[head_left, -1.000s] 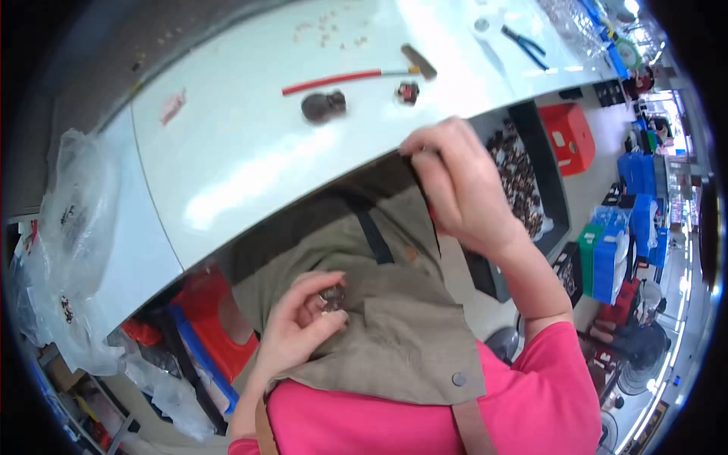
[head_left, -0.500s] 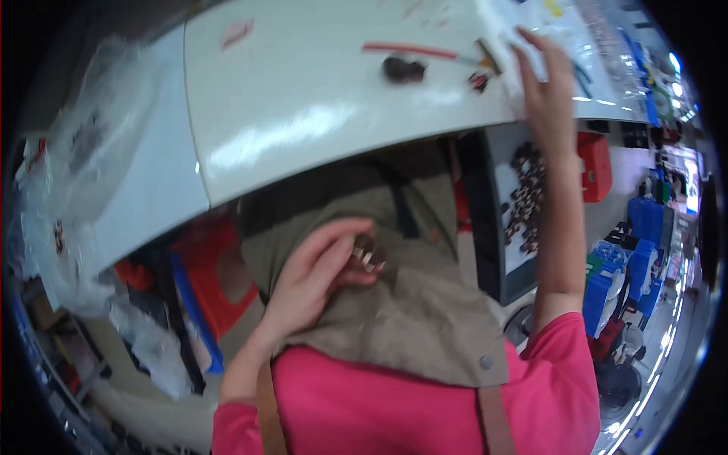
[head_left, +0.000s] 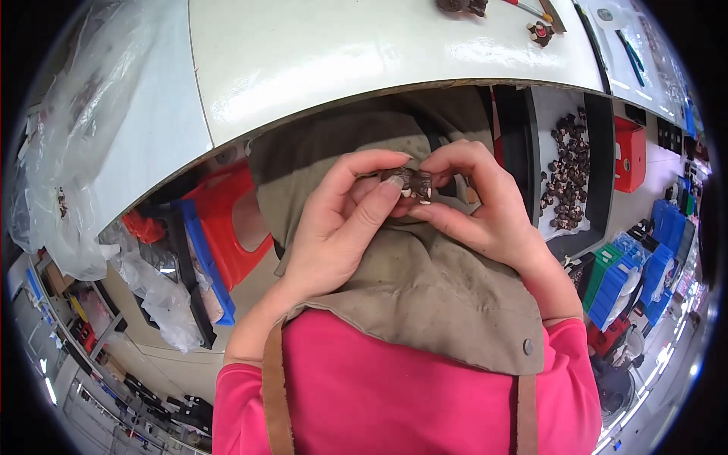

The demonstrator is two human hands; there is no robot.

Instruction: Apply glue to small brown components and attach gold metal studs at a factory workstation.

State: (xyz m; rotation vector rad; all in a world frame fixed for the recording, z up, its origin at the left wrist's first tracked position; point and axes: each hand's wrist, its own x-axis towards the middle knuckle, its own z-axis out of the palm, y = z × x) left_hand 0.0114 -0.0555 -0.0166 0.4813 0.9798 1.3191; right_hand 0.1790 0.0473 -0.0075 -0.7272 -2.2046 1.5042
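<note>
Over my lap, a small dark brown figurine [head_left: 412, 183] with whitish spots is held between both hands. My left hand [head_left: 339, 216] is closed round its left part, the thumb lying on top. At its other end, my right hand [head_left: 485, 208] pinches with thumb and forefinger. The fingers cover much of the figurine, so its full shape is hidden. On the white table ahead lie a larger dark brown piece [head_left: 462, 6], a small brown figurine with a red patch [head_left: 541, 32] and a red-handled paintbrush [head_left: 532, 10].
Right of my lap, a dark-sided tray [head_left: 600, 163] holds many small brown pieces [head_left: 567, 171]. A red bin [head_left: 629, 155] stands beyond it. Clear plastic bags [head_left: 91, 136] hang over the left table end. A red stool [head_left: 227, 227] and a blue tray [head_left: 203, 265] sit low on the left.
My right hand has come back from the table's far right side to my lap and now grips the figurine alongside my left hand. The view has shifted, with the table sitting higher.
</note>
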